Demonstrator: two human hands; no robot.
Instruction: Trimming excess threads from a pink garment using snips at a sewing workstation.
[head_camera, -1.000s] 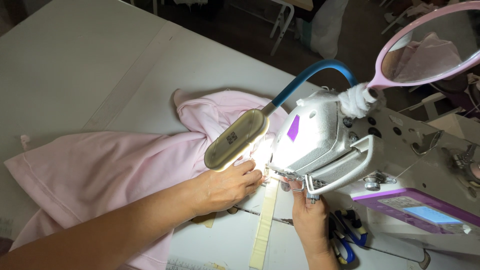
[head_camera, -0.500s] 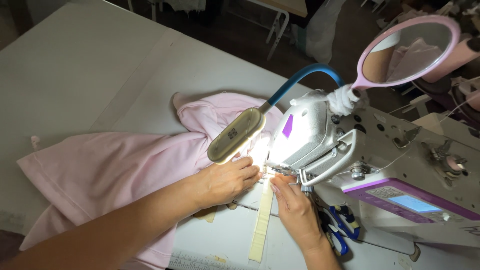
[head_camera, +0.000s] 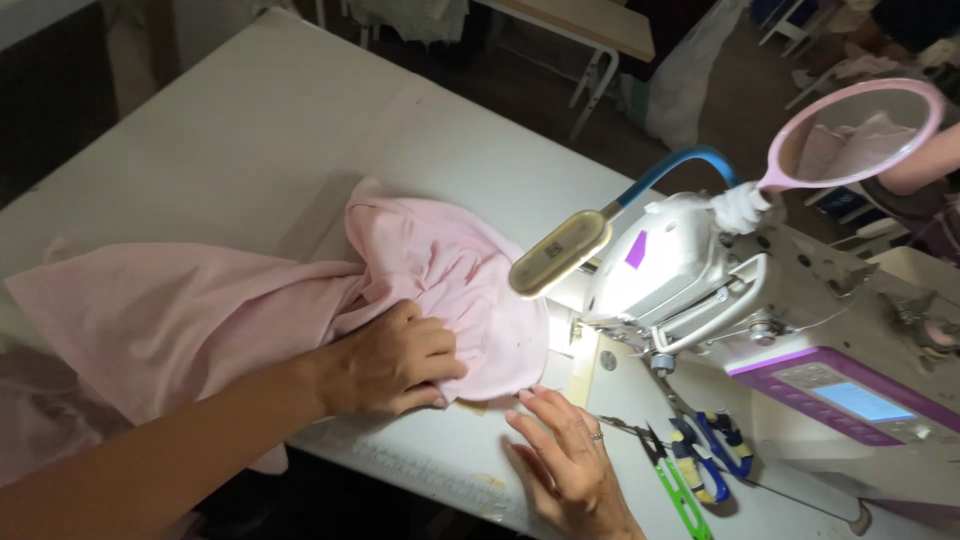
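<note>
A pink garment (head_camera: 200, 310) lies spread over the white sewing table (head_camera: 250, 130), bunched up near the white sewing machine (head_camera: 700, 280). My left hand (head_camera: 390, 360) rests flat on the bunched pink cloth just left of the machine's head, fingers together pressing it down. My right hand (head_camera: 570, 455) lies on the table in front of the machine, fingers spread, fingertips touching the cloth's lower edge. A ring shows on one finger. The needle area is hidden behind the cloth and the lamp glare.
A lamp on a blue gooseneck (head_camera: 562, 252) shines down by the machine's head. A pink round mirror (head_camera: 855, 135) stands above the machine. Scissors with blue handles (head_camera: 715, 450) and green snips (head_camera: 675, 490) lie right of my right hand. A measuring strip (head_camera: 430, 475) runs along the table edge.
Both hands have drawn back from the needle area. The pink cloth now covers the spot under the lamp, and the pale strip seen earlier is out of sight.
</note>
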